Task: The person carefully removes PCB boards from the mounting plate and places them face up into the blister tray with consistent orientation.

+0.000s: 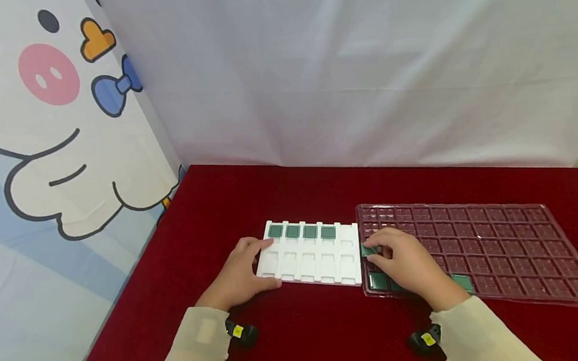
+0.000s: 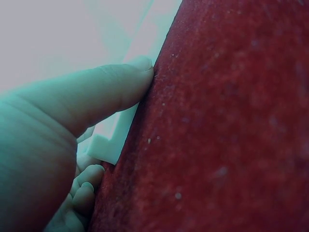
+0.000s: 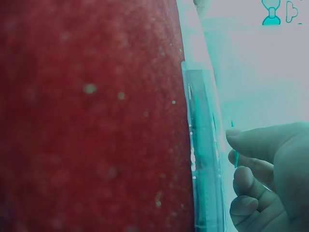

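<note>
My left hand [image 1: 239, 272] grips the left end of a white plastic tray [image 1: 345, 261], thumb along its near edge and index finger by its far left corner. In the left wrist view the thumb [image 2: 108, 89] lies on the tray's edge. Several green square chips [image 1: 292, 232] fill most of the tray's far row. My right hand [image 1: 404, 259] pinches another green chip [image 1: 368, 250] between thumb and fingers, over the left end of a clear plastic tray [image 1: 485, 243]. In the right wrist view that chip [image 3: 235, 157] appears edge-on.
More green chips [image 1: 378, 280] lie in the clear tray's near row, partly hidden under the right hand and wrist. The two trays stand side by side on a red cloth [image 1: 303, 340]. A white curtain [image 1: 363, 82] hangs behind, and a cartoon-printed sheet [image 1: 89, 192] at the left.
</note>
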Demonstrator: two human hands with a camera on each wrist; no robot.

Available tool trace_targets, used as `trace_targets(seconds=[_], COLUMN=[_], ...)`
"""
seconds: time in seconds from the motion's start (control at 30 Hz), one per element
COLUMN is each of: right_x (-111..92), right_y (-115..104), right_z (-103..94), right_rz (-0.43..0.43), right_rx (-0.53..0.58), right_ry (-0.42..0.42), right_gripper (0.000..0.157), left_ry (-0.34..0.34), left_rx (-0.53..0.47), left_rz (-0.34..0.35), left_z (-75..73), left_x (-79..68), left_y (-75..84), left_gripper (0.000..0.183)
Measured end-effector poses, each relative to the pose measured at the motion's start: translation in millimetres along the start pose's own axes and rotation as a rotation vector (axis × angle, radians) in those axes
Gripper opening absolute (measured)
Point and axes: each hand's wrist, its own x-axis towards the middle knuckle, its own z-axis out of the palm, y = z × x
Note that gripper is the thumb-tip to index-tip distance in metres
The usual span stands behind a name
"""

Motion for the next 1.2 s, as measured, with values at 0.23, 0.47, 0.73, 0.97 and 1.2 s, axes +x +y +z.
trace_targets(seconds=[0.23,0.47,0.73,0.97,1.2], right_x=[-3.5,-6.2,-8.9,-10.9,-12.2], right_y=[-0.4,0.5,2.9,6.2,7.8], right_z=[-1.4,-1.6,-2.9,-3.0,-2.5], right_rz=[-0.018,-0.008,0.009,0.002,-0.014], right_rx=[-0.007,-0.019,-0.022,-0.015,-0.013], right_ry=[0.009,0.008,-0.003,-0.012,-0.003], right_gripper=[0.021,0.020,0.021,0.021,0.020], left_ry=[0.006,0.006,0.007,0.006,0.006], left_rx=[0.007,0.005,0.009,0.007,0.005], left_rz=[0.003,-0.002,-0.005,0.000,-0.004], left_z=[-0.7,-0.9,-0.7,-0.3,0.0], left_x=[0.1,0.3,0.8,0.7,-0.1], left_y=[1.4,2.6,2.2,1.3,1.8], left_gripper=[0.086,0.086,0.086,0.086,0.086])
